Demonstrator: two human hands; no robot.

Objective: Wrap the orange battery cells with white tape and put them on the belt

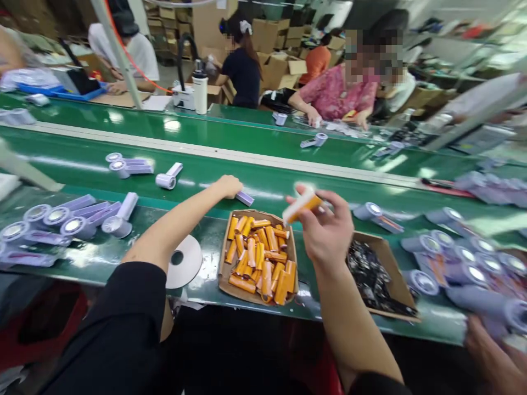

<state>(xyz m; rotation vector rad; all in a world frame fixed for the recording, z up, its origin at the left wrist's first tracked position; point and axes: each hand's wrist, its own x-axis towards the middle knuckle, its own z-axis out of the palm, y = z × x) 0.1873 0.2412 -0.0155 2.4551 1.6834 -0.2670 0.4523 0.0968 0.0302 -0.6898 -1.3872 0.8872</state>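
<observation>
Looks like early days: the right hand (325, 230) is pinching one orange battery (302, 206) above the full cardboard tray (224, 258) while the left hand (228, 186), fingers curled, is gripping a purple part (246, 198) at the belt's (288, 186) near edge.

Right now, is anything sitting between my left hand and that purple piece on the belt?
Nothing visible does. The left hand is already on the purple piece, above the tray of orange cells; the right hand holds an orange cell.
</observation>
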